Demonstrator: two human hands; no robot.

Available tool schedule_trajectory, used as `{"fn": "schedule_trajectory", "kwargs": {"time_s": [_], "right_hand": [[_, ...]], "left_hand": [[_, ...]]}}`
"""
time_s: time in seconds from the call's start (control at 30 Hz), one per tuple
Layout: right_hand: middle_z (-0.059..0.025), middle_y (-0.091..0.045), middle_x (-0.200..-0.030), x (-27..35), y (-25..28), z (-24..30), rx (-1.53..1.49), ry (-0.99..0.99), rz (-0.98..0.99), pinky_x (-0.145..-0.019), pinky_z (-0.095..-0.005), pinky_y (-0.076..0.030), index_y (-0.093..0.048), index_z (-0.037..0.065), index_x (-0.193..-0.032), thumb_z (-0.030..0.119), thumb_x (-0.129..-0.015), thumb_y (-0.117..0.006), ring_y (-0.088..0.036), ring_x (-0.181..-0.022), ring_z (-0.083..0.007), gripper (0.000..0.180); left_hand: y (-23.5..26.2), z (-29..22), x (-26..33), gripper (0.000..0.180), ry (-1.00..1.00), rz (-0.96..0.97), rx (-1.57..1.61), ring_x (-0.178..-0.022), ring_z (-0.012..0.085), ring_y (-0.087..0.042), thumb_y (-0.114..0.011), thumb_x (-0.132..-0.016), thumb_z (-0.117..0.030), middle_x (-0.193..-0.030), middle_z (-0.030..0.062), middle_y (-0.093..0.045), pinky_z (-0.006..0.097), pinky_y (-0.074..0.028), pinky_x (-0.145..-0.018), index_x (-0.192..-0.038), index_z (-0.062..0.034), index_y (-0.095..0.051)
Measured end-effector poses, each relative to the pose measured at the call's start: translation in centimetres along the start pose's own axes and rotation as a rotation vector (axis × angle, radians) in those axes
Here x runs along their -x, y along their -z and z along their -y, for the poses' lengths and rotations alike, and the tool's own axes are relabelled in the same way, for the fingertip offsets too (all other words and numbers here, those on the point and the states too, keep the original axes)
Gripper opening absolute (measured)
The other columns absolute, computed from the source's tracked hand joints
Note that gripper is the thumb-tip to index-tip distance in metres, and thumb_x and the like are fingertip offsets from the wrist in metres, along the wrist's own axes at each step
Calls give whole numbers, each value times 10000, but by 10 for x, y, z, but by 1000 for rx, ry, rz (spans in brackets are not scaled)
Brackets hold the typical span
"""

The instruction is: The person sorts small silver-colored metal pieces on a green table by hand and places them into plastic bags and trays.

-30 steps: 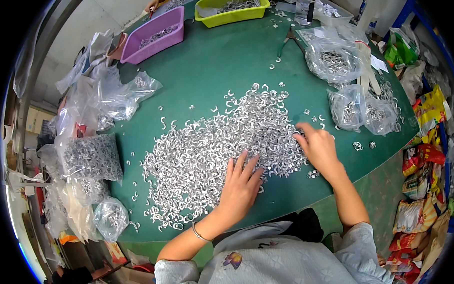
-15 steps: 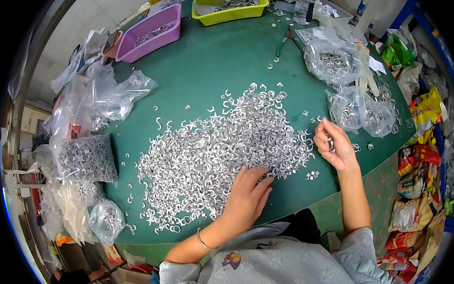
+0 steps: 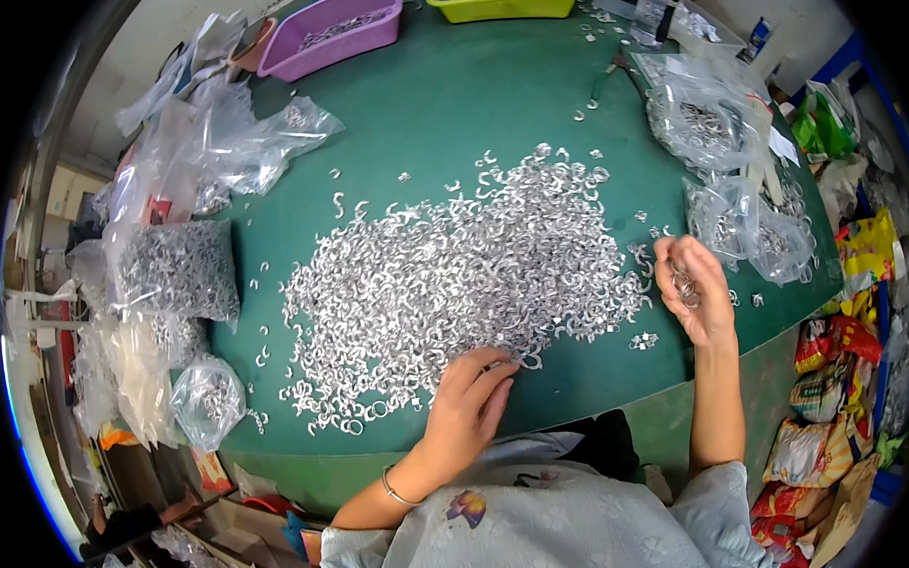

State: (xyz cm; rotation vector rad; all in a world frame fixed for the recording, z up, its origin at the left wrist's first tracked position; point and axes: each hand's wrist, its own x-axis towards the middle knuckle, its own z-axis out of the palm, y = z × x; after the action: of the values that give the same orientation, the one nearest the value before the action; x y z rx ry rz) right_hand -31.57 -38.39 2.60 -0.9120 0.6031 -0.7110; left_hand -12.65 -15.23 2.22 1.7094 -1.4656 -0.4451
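A broad pile of small silvery metal pieces (image 3: 455,284), many of them crescent-shaped, is spread over the green table. At its near edge my left hand (image 3: 467,399) is closed, fingers bent together, with a small metal ring (image 3: 527,361) at the fingertips. A dark band circles one of its fingers. To the right of the pile, my right hand (image 3: 703,295) is raised a little with curled fingers. Several metal rings (image 3: 684,287) lie in its cupped palm. A small cluster of square-looking metal pieces (image 3: 644,341) rests on the table between the hands.
Clear plastic bags of metal parts stand along the left side (image 3: 174,274) and at the right (image 3: 709,125). A purple bin (image 3: 331,38) and a yellow bin (image 3: 510,7) sit at the back. Green-handled pliers (image 3: 603,79) lie at the back right. Colourful packages (image 3: 814,412) line the floor at right.
My left hand has drawn back toward the near edge, its spread fingers now closed around a ring. My right hand has turned, showing more rings in its palm. The view has shifted slightly.
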Motion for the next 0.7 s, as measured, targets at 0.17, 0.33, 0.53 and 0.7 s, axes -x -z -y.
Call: {"fn": "schedule_trajectory", "kwargs": {"time_s": [0.17, 0.33, 0.53, 0.7], "right_hand": [[-91, -525, -745, 15, -23, -23, -302, -157, 128, -331, -187, -292, -497, 44, -797, 247, -933, -435, -446, -512, -107, 253], [-73, -570, -734, 56, -79, -57, 350, -161, 425, -502, -233, -405, -556, 21, -860, 149, -903, -495, -542, -623, -138, 148], [-82, -606, -879, 65, -110, -59, 939, 418, 919, -685, -330, -465, -616, 26, -924, 60, -783, -598, -589, -756, -242, 146], [-78, -630, -842, 51, -112, -37, 737, 402, 997, -675, -321, -459, -646, 19, -857, 27, -723, -648, -594, -766, -241, 134]], "left_hand": [[0, -11, 14, 295, 589, 305, 1035, -1108, 242, -515, -472, -925, -130, -1179, 140, -529, 333, -443, -907, -1180, 15, -505], [-23, -14, 11, 541, 1062, 401, 1867, -1025, 234, -567, -300, -958, -429, -1160, 152, -542, 387, -437, -923, -1278, -1, -382], [-25, 0, 15, 360, 1171, 389, 1957, -989, 197, -581, -373, -956, -285, -1090, 124, -580, 374, -474, -862, -1155, -20, -514], [-22, -5, 18, 245, 1272, 172, 1703, -751, 123, -600, -480, -927, -232, -850, 43, -613, 236, -492, -613, -1012, -31, -592]]}}
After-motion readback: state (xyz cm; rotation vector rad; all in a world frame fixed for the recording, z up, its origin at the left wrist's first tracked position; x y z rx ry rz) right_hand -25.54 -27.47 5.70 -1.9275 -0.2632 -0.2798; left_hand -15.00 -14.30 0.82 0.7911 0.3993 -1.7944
